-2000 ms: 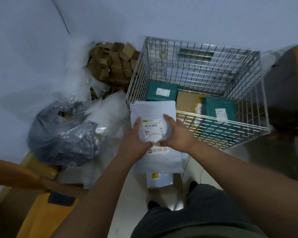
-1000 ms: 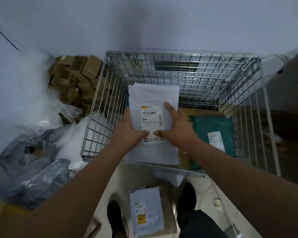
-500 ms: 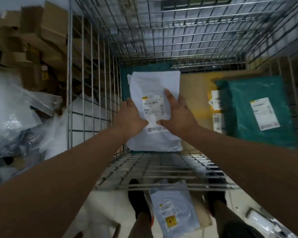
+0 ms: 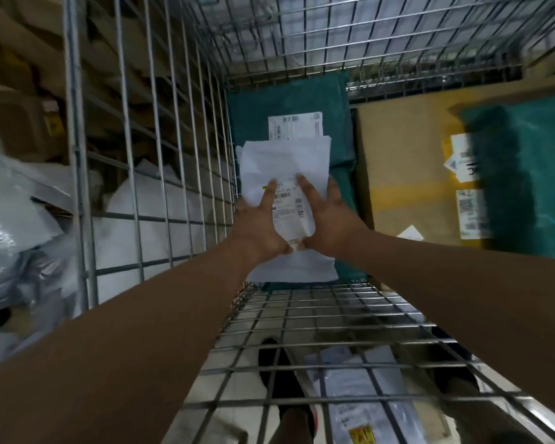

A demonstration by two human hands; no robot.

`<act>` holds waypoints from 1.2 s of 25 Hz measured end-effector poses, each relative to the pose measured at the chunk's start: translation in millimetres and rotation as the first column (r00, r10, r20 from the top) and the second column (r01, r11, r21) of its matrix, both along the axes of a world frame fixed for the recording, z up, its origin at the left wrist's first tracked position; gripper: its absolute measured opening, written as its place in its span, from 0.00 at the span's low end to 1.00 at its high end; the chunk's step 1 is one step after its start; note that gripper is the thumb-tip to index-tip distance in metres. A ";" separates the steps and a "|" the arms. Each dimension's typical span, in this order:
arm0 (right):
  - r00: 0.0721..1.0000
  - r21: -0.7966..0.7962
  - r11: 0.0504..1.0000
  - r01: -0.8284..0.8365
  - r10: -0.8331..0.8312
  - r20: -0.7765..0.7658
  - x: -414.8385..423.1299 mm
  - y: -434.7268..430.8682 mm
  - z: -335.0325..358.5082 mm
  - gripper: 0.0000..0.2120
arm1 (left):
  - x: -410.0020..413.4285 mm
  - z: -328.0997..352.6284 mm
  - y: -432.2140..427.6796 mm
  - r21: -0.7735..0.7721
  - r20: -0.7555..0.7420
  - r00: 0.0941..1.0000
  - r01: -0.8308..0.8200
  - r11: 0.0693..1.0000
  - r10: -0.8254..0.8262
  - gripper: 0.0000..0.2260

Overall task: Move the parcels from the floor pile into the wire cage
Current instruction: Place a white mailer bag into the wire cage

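Note:
Both my hands hold a white plastic parcel point(image 4: 285, 161) with a printed label low inside the wire cage point(image 4: 135, 216). My left hand point(image 4: 260, 225) is on its left side and my right hand point(image 4: 327, 219) on its right, thumbs nearly meeting on the label. The parcel lies over a teal parcel point(image 4: 285, 100) in the cage's left back corner; I cannot tell whether they touch. Another pale parcel point(image 4: 366, 379) lies on the floor, seen through the cage's near wall.
A flat cardboard box point(image 4: 404, 161) with a second teal parcel point(image 4: 526, 174) on it fills the cage's right side. Outside the left wall are stacked cardboard boxes point(image 4: 13, 107) and plastic bags point(image 4: 13, 219). My shoe point(image 4: 279, 363) stands by the near wall.
My hands carried the white parcel from above the floor pile over the cage rim and down inside, to just above the left teal parcel. The view has dropped closer into the cage.

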State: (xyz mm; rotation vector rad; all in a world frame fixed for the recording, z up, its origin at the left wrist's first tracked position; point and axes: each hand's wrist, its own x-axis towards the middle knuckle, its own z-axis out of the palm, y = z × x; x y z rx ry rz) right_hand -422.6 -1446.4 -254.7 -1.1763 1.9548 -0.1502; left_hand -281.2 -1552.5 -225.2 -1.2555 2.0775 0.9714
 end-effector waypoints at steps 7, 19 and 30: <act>0.995 0.097 0.992 -0.077 0.083 -0.054 18.3 0.1 -40.6 0.63 | 13.2 -42.4 14.2 0.084 0.170 0.985 0.012 0.996 -0.027 0.65; 0.983 0.271 0.949 -0.164 0.179 -0.032 29.6 0.1 -52.1 0.62 | 8.3 -54.9 21.9 0.116 0.111 0.994 -0.035 0.993 0.022 0.59; 0.969 -0.066 0.968 -0.243 0.239 -0.066 -49.9 7.0 88.8 0.53 | -8.7 93.2 5.9 -0.092 -0.055 0.998 -0.021 0.996 0.016 0.51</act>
